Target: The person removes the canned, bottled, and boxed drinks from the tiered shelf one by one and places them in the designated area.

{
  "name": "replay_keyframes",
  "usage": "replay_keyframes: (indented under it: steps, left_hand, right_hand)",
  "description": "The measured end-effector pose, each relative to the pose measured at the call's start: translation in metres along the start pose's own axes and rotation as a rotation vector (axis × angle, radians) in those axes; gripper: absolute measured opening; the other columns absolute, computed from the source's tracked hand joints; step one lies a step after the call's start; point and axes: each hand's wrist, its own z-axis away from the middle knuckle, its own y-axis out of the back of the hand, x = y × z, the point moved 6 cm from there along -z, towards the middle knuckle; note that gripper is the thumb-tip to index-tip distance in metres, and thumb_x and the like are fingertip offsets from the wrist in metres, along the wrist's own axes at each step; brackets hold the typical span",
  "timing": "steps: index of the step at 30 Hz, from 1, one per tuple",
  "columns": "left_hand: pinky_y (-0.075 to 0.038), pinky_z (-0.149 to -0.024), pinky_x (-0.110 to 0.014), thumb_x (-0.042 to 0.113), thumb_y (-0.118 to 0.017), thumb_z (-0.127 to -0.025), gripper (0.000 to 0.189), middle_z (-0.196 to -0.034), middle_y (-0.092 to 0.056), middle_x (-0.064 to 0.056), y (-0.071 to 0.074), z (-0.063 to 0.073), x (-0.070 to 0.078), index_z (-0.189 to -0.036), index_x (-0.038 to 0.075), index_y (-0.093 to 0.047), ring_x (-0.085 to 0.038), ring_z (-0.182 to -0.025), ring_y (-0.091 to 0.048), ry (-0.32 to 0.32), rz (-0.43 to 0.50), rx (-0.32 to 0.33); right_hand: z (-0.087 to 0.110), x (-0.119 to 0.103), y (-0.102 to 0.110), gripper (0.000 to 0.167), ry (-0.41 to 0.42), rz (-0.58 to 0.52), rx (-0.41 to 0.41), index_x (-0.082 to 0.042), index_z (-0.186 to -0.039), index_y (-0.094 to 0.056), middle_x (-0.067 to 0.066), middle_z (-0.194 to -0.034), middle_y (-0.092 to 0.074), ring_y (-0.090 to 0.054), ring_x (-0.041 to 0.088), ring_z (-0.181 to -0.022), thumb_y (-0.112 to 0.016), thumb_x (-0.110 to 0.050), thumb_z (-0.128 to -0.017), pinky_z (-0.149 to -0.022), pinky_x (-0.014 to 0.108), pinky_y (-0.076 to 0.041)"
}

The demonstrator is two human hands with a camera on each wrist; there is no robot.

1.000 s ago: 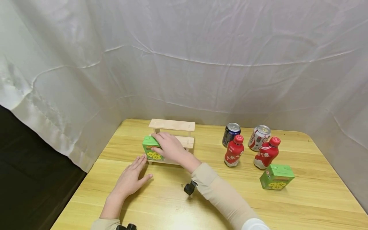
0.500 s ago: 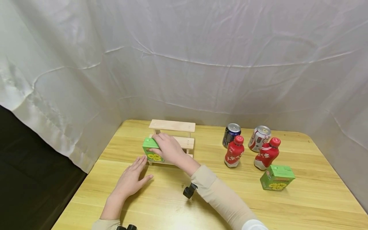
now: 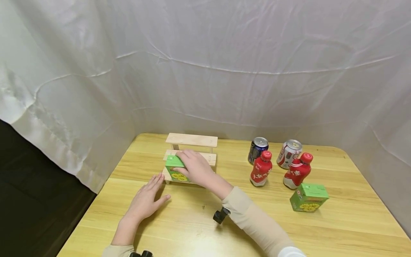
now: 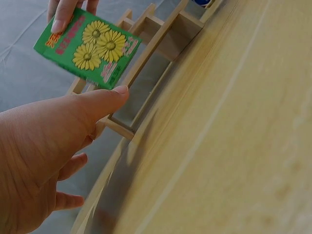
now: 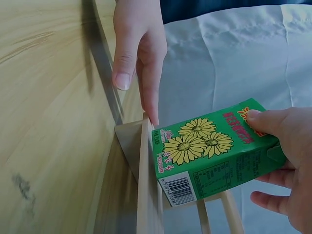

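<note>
A green drink carton (image 3: 174,172) printed with yellow flowers stands at the lowest board of a small wooden tiered rack (image 3: 192,139), toward its left end. My right hand (image 3: 199,170) grips the carton's upper part; the thumb lies on the flowered front face in the right wrist view, where the carton (image 5: 209,144) shows its barcode end against the board. I cannot tell whether its base bears fully on the board. My left hand (image 3: 145,200) lies at the rack's front left corner, fingers straight, fingertips touching the rack's end.
Right of the rack stand a dark blue can (image 3: 258,150), a white-and-red can (image 3: 289,154) and two red bottles, one nearer the rack (image 3: 261,170) and one farther right (image 3: 297,173). A second green carton (image 3: 309,198) stands before them. White cloth (image 3: 237,89) hangs behind the table.
My right hand has shifted the carton slightly to the right along the lowest board, away from the left fingertips. The left hand stays where it was.
</note>
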Motion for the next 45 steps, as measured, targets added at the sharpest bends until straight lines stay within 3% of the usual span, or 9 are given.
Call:
replay_keyframes:
  steps: [6,20,28,35,45]
  left_hand:
    - [-0.029,-0.115,-0.062,0.051,-0.060,-0.092,0.080,-0.159,-0.030,-0.011,0.001,0.000,0.001,-0.153,0.008,-0.031,-0.036,-0.147,-0.029,-0.002,-0.002,0.001]
    - [-0.028,-0.116,-0.062,0.053,-0.059,-0.092,0.081,-0.159,-0.030,-0.011,-0.001,0.001,0.000,-0.153,0.008,-0.030,-0.036,-0.147,-0.029,-0.008,-0.001,0.003]
    - [-0.027,-0.117,-0.061,0.052,-0.060,-0.092,0.081,-0.160,-0.030,-0.011,-0.002,0.000,-0.001,-0.153,0.008,-0.029,-0.035,-0.147,-0.028,-0.012,-0.005,0.000]
    - [-0.027,-0.116,-0.061,0.052,-0.059,-0.092,0.081,-0.159,-0.030,-0.011,-0.002,-0.001,-0.001,-0.153,0.008,-0.030,-0.036,-0.147,-0.028,-0.014,-0.011,-0.002]
    - [-0.028,-0.116,-0.061,0.050,-0.061,-0.092,0.081,-0.159,-0.030,-0.011,-0.001,-0.001,0.000,-0.153,0.008,-0.030,-0.035,-0.147,-0.028,-0.007,-0.002,-0.005]
  right_hand:
    - [0.014,0.007,0.009,0.050,0.015,-0.015,0.038,-0.010,-0.130,-0.056,0.001,-0.115,-0.065,-0.058,0.012,-0.090,-0.058,-0.046,-0.095,-0.071,0.026,-0.049]
    - [0.050,0.027,0.035,0.049,-0.004,-0.071,0.043,-0.009,-0.130,-0.056,0.003,-0.116,-0.065,-0.059,0.016,-0.097,-0.063,-0.040,-0.093,-0.081,0.033,-0.051]
    - [0.071,0.039,0.054,0.048,0.008,-0.060,0.049,-0.008,-0.129,-0.057,0.003,-0.112,-0.065,-0.058,0.015,-0.093,-0.065,-0.037,-0.092,-0.077,0.031,-0.052]
    - [0.094,0.052,0.069,0.048,-0.014,0.004,0.036,-0.010,-0.130,-0.058,0.001,-0.109,-0.064,-0.055,0.012,-0.086,-0.065,-0.039,-0.092,-0.069,0.027,-0.049]
    - [0.128,0.071,0.079,0.052,-0.005,0.092,0.082,-0.009,-0.128,-0.059,0.004,-0.112,-0.065,-0.060,0.018,-0.097,-0.070,-0.039,-0.088,-0.079,0.037,-0.053]
